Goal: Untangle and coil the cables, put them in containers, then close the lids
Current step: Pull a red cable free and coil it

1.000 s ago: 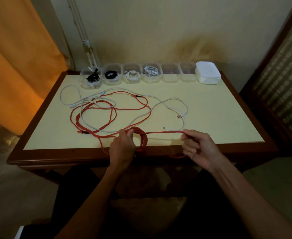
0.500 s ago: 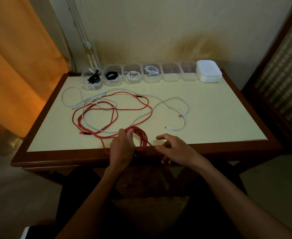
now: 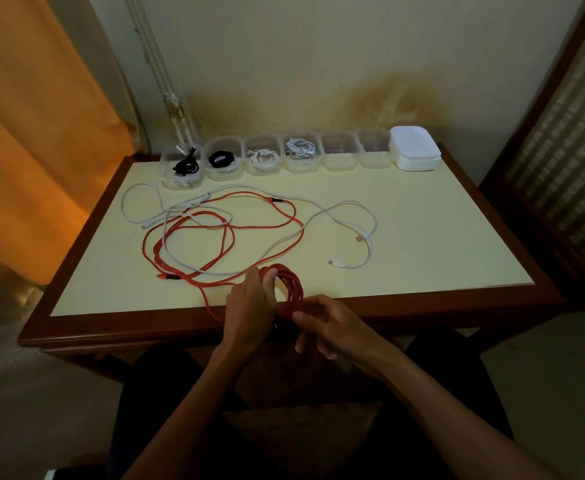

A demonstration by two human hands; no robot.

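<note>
red cable (image 3: 194, 233) half coiled at table (image 3: 422, 237) front edge, coil gripped in left hand (image 3: 249, 306), right hand (image 3: 332, 327) fingers curled pinching coil's near side, rest tangled w/ white cable (image 3: 350, 206), tubs (image 3: 263, 157) behind.

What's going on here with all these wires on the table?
A person is winding a red cable into a coil at the table's near edge. The left hand grips the coil, and the right hand pinches it at its near side. Much of the red cable lies loose, tangled with a white cable. Four clear containers at the back hold coiled cables, two look empty, and the lids sit stacked beside them.
</note>
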